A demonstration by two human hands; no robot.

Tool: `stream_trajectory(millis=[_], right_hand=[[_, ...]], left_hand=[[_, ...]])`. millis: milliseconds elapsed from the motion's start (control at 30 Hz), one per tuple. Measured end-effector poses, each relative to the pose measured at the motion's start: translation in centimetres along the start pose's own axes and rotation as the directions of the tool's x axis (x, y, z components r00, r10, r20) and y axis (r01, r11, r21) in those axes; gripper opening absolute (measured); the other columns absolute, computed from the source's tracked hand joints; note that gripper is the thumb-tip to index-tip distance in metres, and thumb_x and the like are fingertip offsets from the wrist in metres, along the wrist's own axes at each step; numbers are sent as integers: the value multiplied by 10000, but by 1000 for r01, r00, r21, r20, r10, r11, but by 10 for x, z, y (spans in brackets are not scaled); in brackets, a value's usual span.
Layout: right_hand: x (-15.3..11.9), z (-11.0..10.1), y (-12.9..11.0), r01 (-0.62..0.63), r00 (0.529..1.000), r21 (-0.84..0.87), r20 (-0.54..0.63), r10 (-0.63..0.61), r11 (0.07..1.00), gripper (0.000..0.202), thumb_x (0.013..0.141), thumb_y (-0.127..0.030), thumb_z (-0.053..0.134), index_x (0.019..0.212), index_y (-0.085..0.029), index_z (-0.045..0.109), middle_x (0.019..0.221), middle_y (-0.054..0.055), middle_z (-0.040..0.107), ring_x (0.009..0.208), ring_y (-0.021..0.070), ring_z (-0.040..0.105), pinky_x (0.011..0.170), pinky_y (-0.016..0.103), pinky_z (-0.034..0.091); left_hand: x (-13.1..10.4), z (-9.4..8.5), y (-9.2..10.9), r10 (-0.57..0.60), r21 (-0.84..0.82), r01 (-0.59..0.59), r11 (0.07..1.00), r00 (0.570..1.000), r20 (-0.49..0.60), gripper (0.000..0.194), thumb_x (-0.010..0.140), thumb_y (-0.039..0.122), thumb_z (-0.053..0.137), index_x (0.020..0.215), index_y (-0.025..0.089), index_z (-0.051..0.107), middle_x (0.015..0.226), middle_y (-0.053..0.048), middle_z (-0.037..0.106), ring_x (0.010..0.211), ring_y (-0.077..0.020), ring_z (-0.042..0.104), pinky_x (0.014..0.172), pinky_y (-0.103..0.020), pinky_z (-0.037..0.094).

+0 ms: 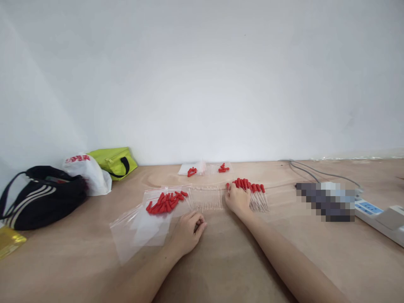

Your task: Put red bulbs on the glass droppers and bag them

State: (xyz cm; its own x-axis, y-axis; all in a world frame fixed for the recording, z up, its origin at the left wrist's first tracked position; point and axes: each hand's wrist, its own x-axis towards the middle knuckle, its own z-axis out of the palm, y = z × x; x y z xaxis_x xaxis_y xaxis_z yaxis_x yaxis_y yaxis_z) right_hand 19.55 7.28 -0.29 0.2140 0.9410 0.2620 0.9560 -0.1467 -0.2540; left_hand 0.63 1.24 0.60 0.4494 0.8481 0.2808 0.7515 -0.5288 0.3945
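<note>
My right hand [237, 200] is closed at the left end of a row of glass droppers with red rubber bulbs [243, 184]. A single red bulb [227, 185] pokes out past its fingertips; the glass under it is hidden. To the left lies a row of clear glass tubes without bulbs [206, 198], side by side. My left hand [188, 230] rests on the table in front of them, fingers curled in and nothing visible in them. Beyond it, a heap of loose red bulbs [164, 203] lies on clear plastic bags [152, 232].
Two small bags with a few red bulbs [192, 171] [223, 168] lie near the wall. At left are a black bag [47, 198], a white plastic bag [94, 176] and a lime pouch [109, 160]. A power strip [378, 216] and a blurred-out object [326, 202] lie right.
</note>
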Motion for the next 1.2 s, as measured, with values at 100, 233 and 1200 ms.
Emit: stream_trajectory(millis=[100, 233, 1200], right_hand=[[-1, 3, 1, 11, 1000, -3, -7, -11, 1000, 200, 780, -200, 415, 846, -131, 591, 804, 124, 661, 785, 233, 587, 759, 359, 229], [-6, 2, -2, 44, 999, 15, -21, -44, 999, 230, 804, -256, 393, 820, -160, 601, 843, 101, 659, 818, 217, 574, 763, 351, 225], [-69, 0, 46, 552, 833, 377, -227, -504, 744, 219, 876, -250, 345, 808, -170, 537, 744, 35, 598, 678, 146, 530, 676, 280, 314]], left_hand=[[-1, 2, 0, -8, 9, 8, 1000, 1000, 18, 97, 770, 195, 470, 688, 187, 521, 718, -4, 584, 708, -165, 551, 632, -264, 409], [3, 0, -5, -36, 117, 40, 992, 999, -35, 123, 788, 215, 467, 693, 187, 540, 720, -8, 604, 711, -172, 555, 661, -287, 388], [-5, 7, 8, 124, 118, -121, 986, 992, -17, 122, 802, 164, 439, 808, 160, 561, 824, -63, 558, 770, -198, 528, 687, -310, 431]])
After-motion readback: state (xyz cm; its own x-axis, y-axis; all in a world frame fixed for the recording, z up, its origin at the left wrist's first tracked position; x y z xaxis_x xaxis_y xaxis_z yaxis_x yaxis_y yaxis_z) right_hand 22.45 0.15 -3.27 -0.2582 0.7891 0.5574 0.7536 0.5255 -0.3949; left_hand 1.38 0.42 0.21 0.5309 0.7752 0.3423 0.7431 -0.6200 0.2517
